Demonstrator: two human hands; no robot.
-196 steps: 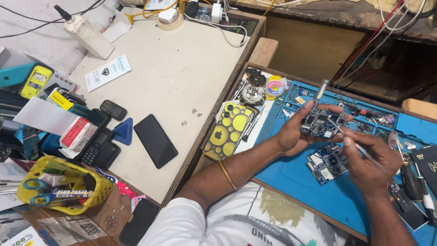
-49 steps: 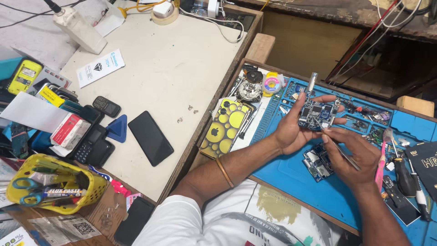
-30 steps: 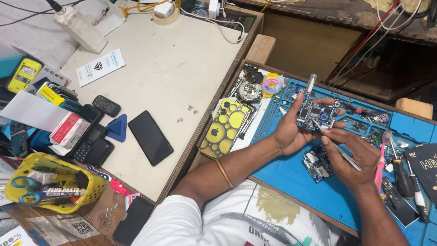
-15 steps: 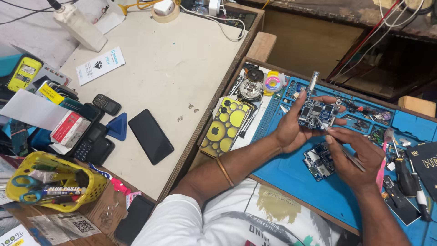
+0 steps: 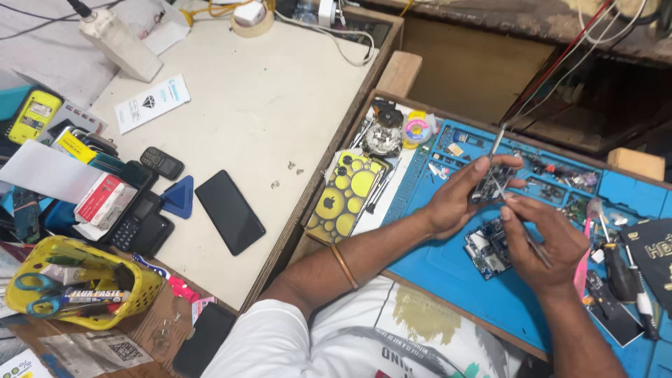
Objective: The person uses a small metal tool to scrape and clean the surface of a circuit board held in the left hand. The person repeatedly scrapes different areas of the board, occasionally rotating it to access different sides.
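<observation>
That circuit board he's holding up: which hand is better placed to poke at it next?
Probably the right hand: it pinches tweezers whose tip sits at the circuit board, while the left hand is busy holding it.

A phone repair workshop. A blue repair mat (image 5: 448, 273) at the right of the frame holds circuit boards (image 5: 486, 246) and small tools; at the left, a worn wooden bench (image 5: 266, 119) carries phones (image 5: 229, 221), a yellow basket (image 5: 136, 294) and cables.
</observation>
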